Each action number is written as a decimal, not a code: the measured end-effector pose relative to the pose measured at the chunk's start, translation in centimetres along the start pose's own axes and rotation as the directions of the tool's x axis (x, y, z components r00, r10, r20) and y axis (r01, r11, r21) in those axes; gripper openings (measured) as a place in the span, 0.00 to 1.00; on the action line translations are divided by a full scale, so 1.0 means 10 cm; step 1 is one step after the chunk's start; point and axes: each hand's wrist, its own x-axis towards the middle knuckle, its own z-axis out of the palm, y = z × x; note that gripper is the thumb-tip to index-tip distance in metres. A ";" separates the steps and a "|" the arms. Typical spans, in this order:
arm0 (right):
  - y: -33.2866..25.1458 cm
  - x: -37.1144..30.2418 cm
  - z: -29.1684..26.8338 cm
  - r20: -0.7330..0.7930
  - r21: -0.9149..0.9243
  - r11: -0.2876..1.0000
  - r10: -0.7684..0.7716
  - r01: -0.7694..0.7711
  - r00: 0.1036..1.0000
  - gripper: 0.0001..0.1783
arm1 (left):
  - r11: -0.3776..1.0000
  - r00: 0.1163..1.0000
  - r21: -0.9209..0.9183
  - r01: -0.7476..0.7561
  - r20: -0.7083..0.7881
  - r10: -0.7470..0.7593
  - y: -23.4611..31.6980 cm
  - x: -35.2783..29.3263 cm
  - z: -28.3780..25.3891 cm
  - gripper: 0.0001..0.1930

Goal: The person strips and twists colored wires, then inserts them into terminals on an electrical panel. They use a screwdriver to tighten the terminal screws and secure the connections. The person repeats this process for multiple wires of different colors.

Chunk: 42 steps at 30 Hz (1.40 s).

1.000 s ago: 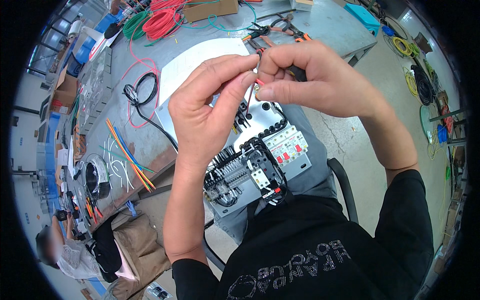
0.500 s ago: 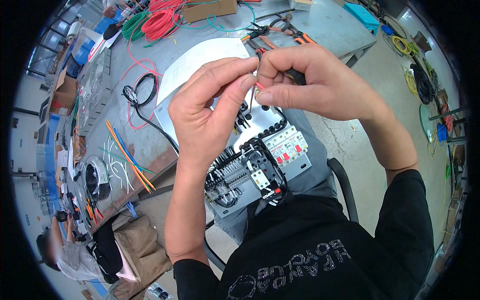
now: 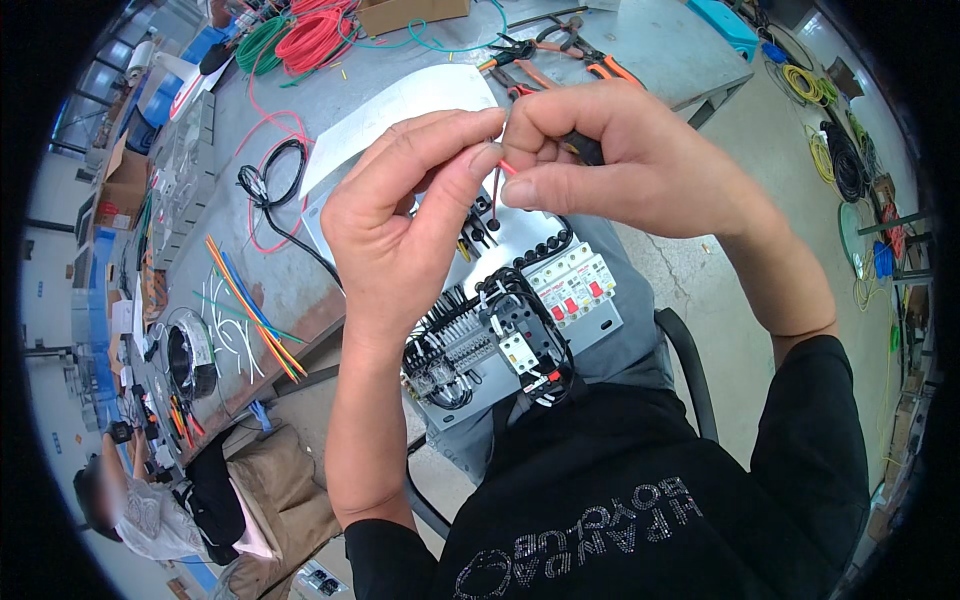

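My left hand (image 3: 395,225) is closed, thumb and index fingertips pinching near the top of a thin dark-red wire (image 3: 495,192) that runs down to the panel. Right against it, my right hand (image 3: 625,165) pinches a short red piece (image 3: 507,168) that looks like wire sleeve. A dark handle (image 3: 586,149) is tucked within my right fingers; the rest of that tool is hidden. Below the hands, a metal electrical panel (image 3: 535,228) lies tilted across my lap. It carries circuit breakers (image 3: 570,292) with red switches, a contactor (image 3: 517,352), terminal rows and black wiring.
The metal workbench (image 3: 300,310) holds a white paper sheet (image 3: 400,100), pliers (image 3: 610,70), coiled red wire (image 3: 312,40), a black cable (image 3: 290,170) and coloured tubes (image 3: 250,305). A chair armrest (image 3: 685,370) is at my right. Another person (image 3: 150,510) sits at lower left.
Both hands have shifted slightly left, still pinching close together. The bench and its objects sit a little higher and further left in the picture.
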 end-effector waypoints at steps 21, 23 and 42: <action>1.02 -0.07 0.95 -0.133 -0.195 0.981 -0.013 -0.013 0.991 0.11 | 0.693 0.692 -0.278 0.665 -0.119 -0.712 -0.49 -1.07 0.34 0.10; 1.01 -0.10 0.88 -0.112 -0.166 0.985 0.036 -0.054 0.993 0.10 | 0.665 0.661 -0.331 0.670 -0.143 -0.737 -0.50 -1.02 0.38 0.11; 0.23 -0.52 -0.06 -0.267 0.419 0.895 -0.041 0.155 0.963 0.17 | 0.673 0.676 0.101 0.732 -0.224 -0.702 -0.57 -0.89 0.63 0.08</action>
